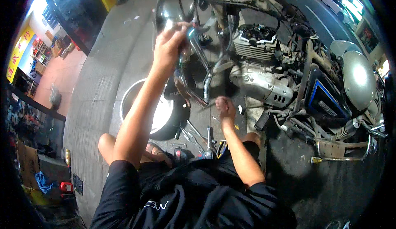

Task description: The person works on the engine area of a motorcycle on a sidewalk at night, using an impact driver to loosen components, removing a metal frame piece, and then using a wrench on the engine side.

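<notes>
My left hand (170, 39) is raised at the motorcycle's front end, its fingers curled against a shiny chrome curved part (170, 12). What lies inside those fingers is hidden. Lower down and to the right, my right hand (225, 107) is closed and a little blurred, near the bottom of a bent chrome tube (206, 84). A thin dark rod-like thing (206, 107) sticks out to its left; I cannot make out its kind. Right of both hands stands the partly stripped motorcycle, with its finned engine cylinder (255, 47) and silver crankcase (264, 84) exposed.
A round white-and-black wheel-like thing (164, 113) lies by my left forearm. Several hand tools (194, 134) are spread on the ground between my legs. At the right are a black side panel (326, 101) and a silver tank (358, 80). A lit shop doorway (57, 80) opens at the left.
</notes>
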`<state>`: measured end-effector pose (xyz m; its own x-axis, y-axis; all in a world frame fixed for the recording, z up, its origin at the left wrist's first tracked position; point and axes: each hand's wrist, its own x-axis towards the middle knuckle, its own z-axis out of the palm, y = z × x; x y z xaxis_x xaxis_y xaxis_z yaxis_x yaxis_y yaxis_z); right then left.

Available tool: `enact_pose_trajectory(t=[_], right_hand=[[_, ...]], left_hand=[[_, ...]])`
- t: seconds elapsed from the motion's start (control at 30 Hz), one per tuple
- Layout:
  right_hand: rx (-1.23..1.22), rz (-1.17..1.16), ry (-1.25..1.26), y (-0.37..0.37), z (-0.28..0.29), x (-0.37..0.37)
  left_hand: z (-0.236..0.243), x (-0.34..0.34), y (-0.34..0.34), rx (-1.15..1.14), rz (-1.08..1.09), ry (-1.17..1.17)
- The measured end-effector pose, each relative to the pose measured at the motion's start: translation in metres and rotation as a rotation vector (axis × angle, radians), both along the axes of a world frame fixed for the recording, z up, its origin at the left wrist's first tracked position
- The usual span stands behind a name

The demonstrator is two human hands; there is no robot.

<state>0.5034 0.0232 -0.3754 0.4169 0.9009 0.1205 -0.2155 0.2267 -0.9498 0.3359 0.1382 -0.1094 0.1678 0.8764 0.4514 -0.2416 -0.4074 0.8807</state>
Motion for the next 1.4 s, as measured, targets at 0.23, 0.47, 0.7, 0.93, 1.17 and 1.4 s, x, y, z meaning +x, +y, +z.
enact_pose_trajectory(t=[0.23,0.47,0.7,0.93,1.17,1.4], right_hand=[[0.138,-0.068,-0.288,0.002,0.087,-0.005],[0.075,0.008,-0.203,0.014,0.052,-0.043],[-0.118,-0.146,-0.406,-0.021,-0.006,-0.022],[-0.476,0.514,-0.683,-0.06,-0.084,-0.036],[-0.6,1.335,-1.501,-0.109,-0.173,-0.08],[-0.636,1.35,-1.367,-0.109,-0.209,-0.08]], left_hand=[[-0.007,-0.022,-0.029,0.083,0.096,0.13],[-0.102,-0.118,-0.042,-0.369,0.076,0.278],[-0.142,-0.146,-0.055,-0.186,0.05,0.833],[-0.158,-0.159,-0.076,-0.274,-0.168,1.204],[-0.146,-0.159,-0.076,-0.257,-0.158,1.161],[-0.134,-0.147,-0.084,-0.273,-0.161,1.217]])
